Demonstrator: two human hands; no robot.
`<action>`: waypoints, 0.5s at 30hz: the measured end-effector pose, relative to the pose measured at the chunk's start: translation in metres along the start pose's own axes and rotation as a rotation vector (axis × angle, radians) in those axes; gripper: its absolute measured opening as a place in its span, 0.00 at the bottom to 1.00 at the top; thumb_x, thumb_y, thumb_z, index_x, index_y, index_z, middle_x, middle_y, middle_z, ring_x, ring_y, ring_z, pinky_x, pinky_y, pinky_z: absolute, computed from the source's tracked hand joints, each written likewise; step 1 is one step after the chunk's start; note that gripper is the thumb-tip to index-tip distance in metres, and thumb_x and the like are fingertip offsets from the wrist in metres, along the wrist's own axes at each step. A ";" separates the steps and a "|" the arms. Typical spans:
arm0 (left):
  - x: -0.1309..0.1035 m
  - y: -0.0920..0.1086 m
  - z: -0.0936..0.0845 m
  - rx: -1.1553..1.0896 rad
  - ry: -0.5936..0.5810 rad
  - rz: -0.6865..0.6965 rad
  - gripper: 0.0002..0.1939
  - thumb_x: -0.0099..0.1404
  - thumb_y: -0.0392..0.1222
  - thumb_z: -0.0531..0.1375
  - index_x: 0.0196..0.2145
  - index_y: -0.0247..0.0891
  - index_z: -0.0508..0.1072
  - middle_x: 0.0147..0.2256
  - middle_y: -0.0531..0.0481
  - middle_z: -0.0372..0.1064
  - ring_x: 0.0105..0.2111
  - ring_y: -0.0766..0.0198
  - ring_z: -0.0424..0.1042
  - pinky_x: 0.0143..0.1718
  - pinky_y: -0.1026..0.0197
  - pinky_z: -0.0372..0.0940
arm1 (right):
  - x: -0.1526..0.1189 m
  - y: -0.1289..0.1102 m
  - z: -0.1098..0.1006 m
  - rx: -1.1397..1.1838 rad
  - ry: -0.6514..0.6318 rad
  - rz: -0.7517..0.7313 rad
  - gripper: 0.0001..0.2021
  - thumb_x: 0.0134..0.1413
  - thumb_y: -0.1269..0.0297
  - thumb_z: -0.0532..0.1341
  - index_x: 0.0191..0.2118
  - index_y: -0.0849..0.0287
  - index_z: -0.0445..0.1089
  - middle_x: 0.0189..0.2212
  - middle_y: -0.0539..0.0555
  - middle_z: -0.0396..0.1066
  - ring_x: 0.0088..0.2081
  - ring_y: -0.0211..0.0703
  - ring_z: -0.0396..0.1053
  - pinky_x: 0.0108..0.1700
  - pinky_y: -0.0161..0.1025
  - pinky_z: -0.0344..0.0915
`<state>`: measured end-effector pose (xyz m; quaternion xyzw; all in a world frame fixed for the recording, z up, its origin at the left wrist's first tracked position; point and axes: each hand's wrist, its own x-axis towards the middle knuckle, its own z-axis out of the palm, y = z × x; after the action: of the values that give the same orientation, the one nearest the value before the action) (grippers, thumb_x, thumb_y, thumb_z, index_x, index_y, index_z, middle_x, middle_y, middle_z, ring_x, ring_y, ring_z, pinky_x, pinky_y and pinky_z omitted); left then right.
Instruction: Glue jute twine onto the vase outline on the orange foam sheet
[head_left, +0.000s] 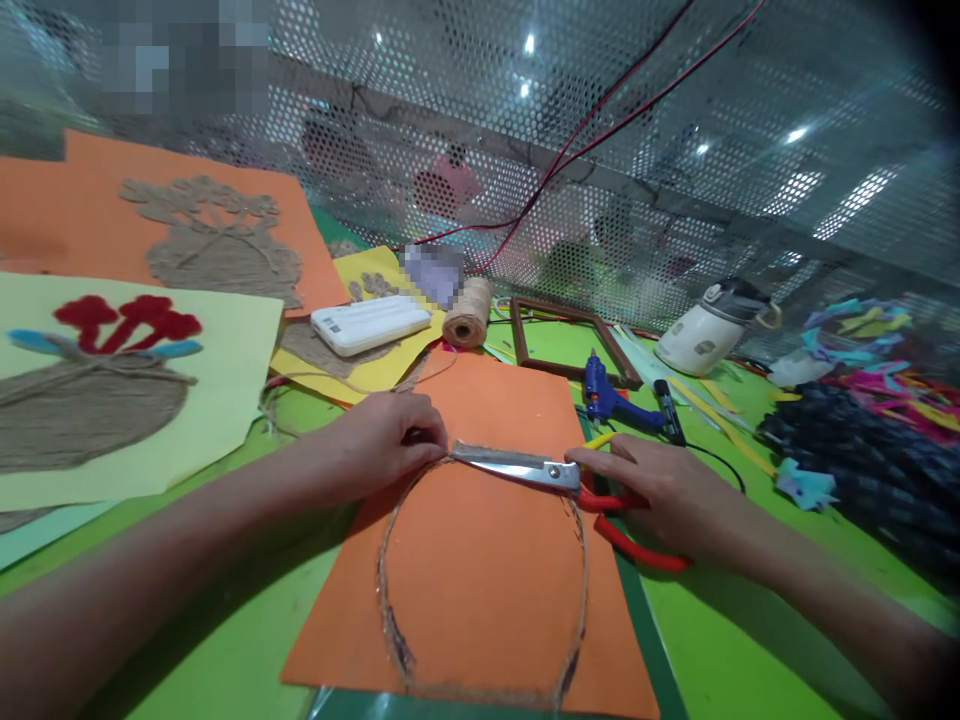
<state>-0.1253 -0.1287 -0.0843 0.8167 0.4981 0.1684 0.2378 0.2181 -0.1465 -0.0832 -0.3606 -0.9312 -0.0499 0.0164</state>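
An orange sheet (487, 580) lies in the middle with a twine outline (384, 570) shaped like a vase on it. My left hand (375, 445) pinches the twine at the outline's upper left corner. My right hand (667, 490) is closed on scissors (555, 474) with red handles. Their blades point left, and the tips reach the twine beside my left fingertips. A thin strand runs from near my left hand back toward the twine spool (466, 315).
Finished twine-vase pictures (225, 400) lie at the left. Farther back are a white box-like device (371, 323), a brown frame (626, 372), a blue glue gun (611, 395), a black marker (669, 410) and a white bottle (705, 330). Colourful scraps (900, 390) lie at the right.
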 end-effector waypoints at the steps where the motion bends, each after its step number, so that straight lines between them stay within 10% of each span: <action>1: 0.000 0.001 0.000 -0.008 -0.003 -0.009 0.08 0.60 0.40 0.58 0.30 0.38 0.78 0.31 0.49 0.75 0.32 0.62 0.71 0.34 0.62 0.60 | 0.000 0.001 0.000 -0.032 0.021 -0.012 0.26 0.55 0.77 0.56 0.58 0.52 0.62 0.33 0.52 0.66 0.30 0.40 0.61 0.31 0.37 0.50; 15: -0.001 0.002 0.000 -0.051 -0.012 -0.038 0.10 0.60 0.45 0.58 0.31 0.38 0.77 0.32 0.49 0.76 0.33 0.61 0.71 0.34 0.61 0.62 | -0.002 0.002 0.006 -0.093 0.119 -0.064 0.20 0.62 0.73 0.52 0.57 0.54 0.65 0.31 0.54 0.64 0.29 0.40 0.58 0.30 0.37 0.52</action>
<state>-0.1243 -0.1298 -0.0831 0.8017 0.5077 0.1717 0.2647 0.2206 -0.1456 -0.0892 -0.3275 -0.9363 -0.1150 0.0534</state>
